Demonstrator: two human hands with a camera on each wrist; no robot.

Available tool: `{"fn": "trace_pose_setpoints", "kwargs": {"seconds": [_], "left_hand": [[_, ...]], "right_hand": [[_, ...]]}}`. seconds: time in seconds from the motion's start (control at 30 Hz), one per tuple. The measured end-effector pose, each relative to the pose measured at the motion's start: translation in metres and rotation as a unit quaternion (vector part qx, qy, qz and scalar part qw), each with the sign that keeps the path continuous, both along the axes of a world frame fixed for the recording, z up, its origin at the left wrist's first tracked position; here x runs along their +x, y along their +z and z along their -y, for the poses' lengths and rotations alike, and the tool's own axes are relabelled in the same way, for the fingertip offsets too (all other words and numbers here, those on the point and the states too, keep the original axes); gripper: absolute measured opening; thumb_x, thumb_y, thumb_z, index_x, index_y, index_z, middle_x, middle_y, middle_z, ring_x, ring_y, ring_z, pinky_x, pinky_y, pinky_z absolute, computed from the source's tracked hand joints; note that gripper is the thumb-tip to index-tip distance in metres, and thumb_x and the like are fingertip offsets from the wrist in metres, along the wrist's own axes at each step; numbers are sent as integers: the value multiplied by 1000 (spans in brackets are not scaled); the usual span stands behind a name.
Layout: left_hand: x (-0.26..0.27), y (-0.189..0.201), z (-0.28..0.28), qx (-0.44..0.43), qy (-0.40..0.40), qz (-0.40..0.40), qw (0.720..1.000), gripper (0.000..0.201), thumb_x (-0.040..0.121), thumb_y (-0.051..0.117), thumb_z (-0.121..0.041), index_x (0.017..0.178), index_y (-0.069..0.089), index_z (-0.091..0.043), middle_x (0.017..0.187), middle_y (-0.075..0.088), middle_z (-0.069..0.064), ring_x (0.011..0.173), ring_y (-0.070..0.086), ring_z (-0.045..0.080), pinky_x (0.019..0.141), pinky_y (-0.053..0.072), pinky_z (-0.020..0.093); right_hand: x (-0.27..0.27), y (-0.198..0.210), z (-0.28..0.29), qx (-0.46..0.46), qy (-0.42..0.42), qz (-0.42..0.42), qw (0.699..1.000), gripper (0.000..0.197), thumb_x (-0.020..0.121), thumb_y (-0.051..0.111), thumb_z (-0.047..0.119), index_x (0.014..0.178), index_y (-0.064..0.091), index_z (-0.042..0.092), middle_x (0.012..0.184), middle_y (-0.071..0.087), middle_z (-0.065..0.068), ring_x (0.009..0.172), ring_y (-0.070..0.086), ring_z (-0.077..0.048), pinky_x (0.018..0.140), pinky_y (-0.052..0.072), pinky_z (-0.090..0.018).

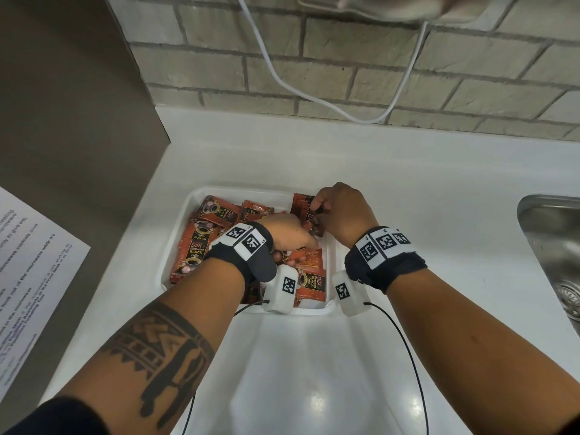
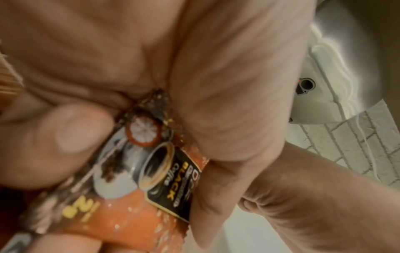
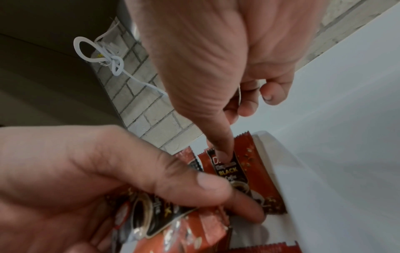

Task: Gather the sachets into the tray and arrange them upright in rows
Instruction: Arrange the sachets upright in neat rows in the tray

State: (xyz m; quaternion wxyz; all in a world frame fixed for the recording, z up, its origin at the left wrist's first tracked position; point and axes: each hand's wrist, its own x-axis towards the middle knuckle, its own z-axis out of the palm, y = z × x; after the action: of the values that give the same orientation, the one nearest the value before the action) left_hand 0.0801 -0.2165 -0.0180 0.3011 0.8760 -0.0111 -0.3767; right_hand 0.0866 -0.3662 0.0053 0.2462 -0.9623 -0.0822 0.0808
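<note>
Kitchen: white counter (image 1: 392,183), steel sink (image 1: 552,233), brick backsplash (image 1: 345,58), microwave notice (image 1: 28,265).

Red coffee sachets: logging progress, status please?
Left hand grips red coffee sachet. Right hand props upright sachet at white plastic tray wall. Rest lie flat. Nothing blocking.

sachets (image 1: 194,246): red-orange with black label panels, yellow "BLACK" lettering, coffee-cup print
tray (image 1: 175,246): white
counter (image 1: 408,189): glossy white
wall (image 1: 345,73): grey-beige brick pattern
cable (image 1: 282,80): white
wristbands (image 1: 389,265): black, with white tags in black square codes
sink (image 1: 552,233): seemingly silver metal, right edge of the frame
</note>
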Motion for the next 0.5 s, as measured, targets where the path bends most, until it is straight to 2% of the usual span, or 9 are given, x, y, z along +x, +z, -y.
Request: {"fn": "trace_pose_setpoints", "kwargs": {"seconds": [0.1, 0.2, 0.3, 0.37, 0.5], "left_hand": [[0, 0, 0, 5, 0, 0, 1000, 42, 89, 66, -50, 91, 69, -8, 68, 65, 6, 46, 48, 20, 47, 38, 21], [-1, -1, -1, 1, 0, -7, 1000, 51, 85, 68, -54, 92, 71, -4, 78, 71, 15, 54, 53, 24, 50, 41, 25], [-2, -2, -2, 1, -4, -5, 1000, 51, 84, 68, -56, 92, 71, -6, 75, 68, 12, 54, 52, 22, 50, 41, 25], [-3, 0, -3, -1, -5, -8, 1000, 54, 83, 68, -57, 92, 71, -4, 76, 71, 15, 54, 53, 22, 50, 41, 26], [-5, 6, -4, 1, -10, -13, 1000, 54, 80, 68, -57, 93, 71, -5, 74, 68, 11, 59, 55, 25, 52, 43, 28]], "right_hand": [[0, 2, 0, 2, -1, 1, 1000, 19, 85, 69, 11, 100, 70, 24, 103, 50, 1, 92, 51, -14, 76, 41, -26], [0, 3, 0, 0, 2, -4, 1000, 20, 85, 70, 12, 101, 69, 25, 104, 50, 1, 93, 51, -14, 75, 39, -24], [-1, 4, 1, -1, 5, -9, 1000, 20, 85, 71, 12, 101, 69, 25, 104, 50, 2, 94, 50, -14, 75, 38, -24], [-2, 4, 2, 1, 6, -6, 1000, 20, 85, 71, 12, 101, 70, 25, 103, 50, 2, 92, 50, -14, 75, 37, -24], [-2, 6, 3, -2, 6, -5, 1000, 22, 84, 71, 10, 100, 70, 26, 103, 51, 2, 91, 50, -14, 63, 35, -20]]}}
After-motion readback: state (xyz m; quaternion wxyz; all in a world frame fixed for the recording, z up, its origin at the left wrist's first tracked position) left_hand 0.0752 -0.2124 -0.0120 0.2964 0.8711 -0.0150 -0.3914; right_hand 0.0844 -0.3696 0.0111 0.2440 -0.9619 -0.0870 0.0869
